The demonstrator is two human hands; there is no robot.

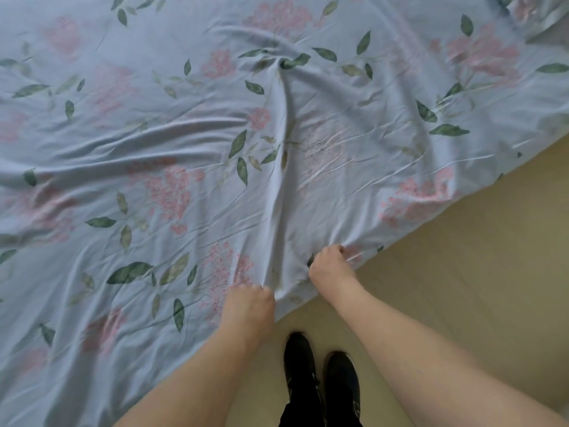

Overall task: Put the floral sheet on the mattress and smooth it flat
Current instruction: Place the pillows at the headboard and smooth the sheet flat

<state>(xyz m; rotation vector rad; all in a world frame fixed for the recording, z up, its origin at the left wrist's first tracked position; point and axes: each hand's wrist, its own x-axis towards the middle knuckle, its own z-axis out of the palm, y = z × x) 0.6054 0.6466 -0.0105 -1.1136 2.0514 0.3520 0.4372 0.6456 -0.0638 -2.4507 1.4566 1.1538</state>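
The floral sheet, pale blue with pink blossoms and green leaves, lies spread over the mattress and hides it fully. Long creases run from a bunched knot near the top middle down toward the near edge. My left hand is closed on the sheet's hem at the near edge. A short way to its right, my right hand pinches the same hem, and the cloth sags a little between the two hands.
A light wooden floor borders the bed on the right and below. My two black shoes stand on it just under the hands. A folded-over bit of sheet sits at the top right corner.
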